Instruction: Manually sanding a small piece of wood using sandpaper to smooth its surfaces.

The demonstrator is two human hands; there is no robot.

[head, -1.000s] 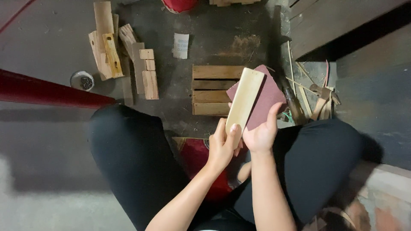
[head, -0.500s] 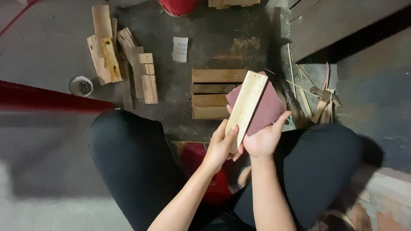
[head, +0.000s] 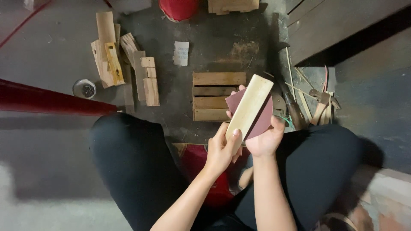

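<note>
Head view, left hand (head: pixel 222 149) pinching the near end of a pale wood strip (head: pixel 249 107), right hand (head: pixel 265 139) cupping sandpaper (head: pixel 260 119) under it, small pallet (head: pixel 216 96) just beyond, bare floor left of the pallet.

The person sits with knees spread wide, both bare forearms reaching forward between them and angling toward each other. The left hand (head: pixel 221 149) is closed in a pinch, thumb up and fingers curled. The right hand (head: pixel 265 139) lies just beside it, palm up, fingers curled upward in a cupping hold.
</note>
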